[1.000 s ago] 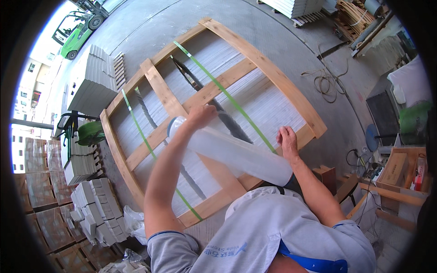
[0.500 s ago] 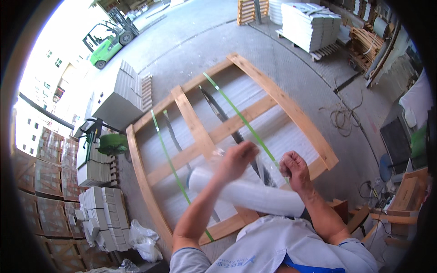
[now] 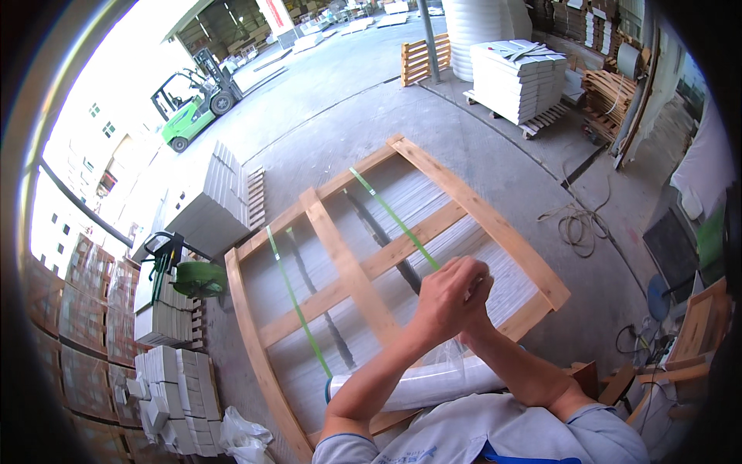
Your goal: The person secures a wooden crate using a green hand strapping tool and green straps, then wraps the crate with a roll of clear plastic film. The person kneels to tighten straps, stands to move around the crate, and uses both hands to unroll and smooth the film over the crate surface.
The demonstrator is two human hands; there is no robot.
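Two hands meet above a wooden crate frame, with a roll of clear film lying under the forearms.

The left hand [image 3: 450, 298] is curled into a narrow, closed grip over the crate; it covers the right hand [image 3: 481, 313] almost wholly, so I cannot tell how the right grip stands or what either one pinches. The roll of clear film [image 3: 421, 384] lies crosswise close to the person's chest, below both forearms, at the near edge of the wooden crate frame [image 3: 352, 271]. A loose crinkled sheet of film rises from the roll toward the hands. Pale slabs fill the frame, and two green straps [image 3: 297, 305] run across them. Beyond, a green strap reel [image 3: 197, 278] stands beside stacked white slabs [image 3: 212, 205], and a green forklift [image 3: 189, 104] is parked well apart on the concrete floor [image 3: 348, 100].
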